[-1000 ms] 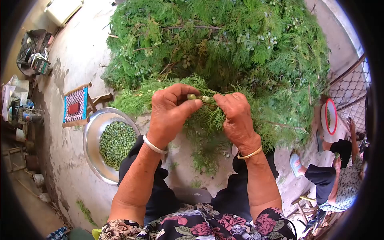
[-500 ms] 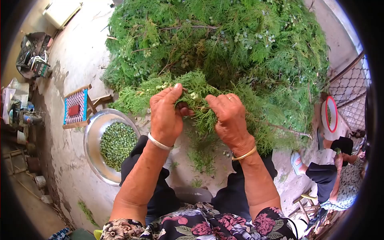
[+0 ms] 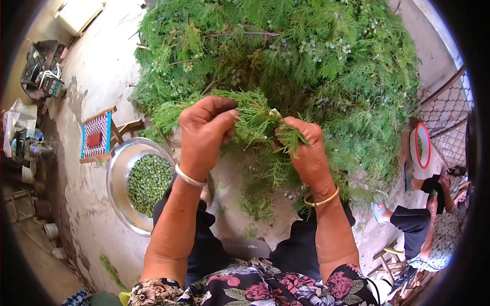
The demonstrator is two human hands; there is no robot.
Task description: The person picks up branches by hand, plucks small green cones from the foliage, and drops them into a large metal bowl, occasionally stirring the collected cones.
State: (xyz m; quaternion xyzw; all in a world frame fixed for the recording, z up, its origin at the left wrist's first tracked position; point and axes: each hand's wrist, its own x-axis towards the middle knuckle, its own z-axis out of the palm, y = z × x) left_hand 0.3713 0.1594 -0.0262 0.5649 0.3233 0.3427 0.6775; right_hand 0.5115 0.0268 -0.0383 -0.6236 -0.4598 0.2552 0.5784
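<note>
A feathery green conifer sprig is raised in front of me, over the near edge of the cut branches. My right hand is closed round its right end, with leaf tips showing by the fingers. My left hand is closed at the sprig's left side, thumb and fingers drawn together; whatever lies between them is hidden. A small pale thing shows on the sprig beside the right fingers. To my left, a metal basin holds a heap of small green cones.
A large pile of conifer branches with pale cones fills the floor ahead. A woven-seat stool stands behind the basin. At right, another person sits near a red-rimmed basket and a wire-mesh gate.
My hands have moved apart, left hand to the left and right hand slightly right and down. The sprig has turned, and the pale cone between my hands no longer shows there.
</note>
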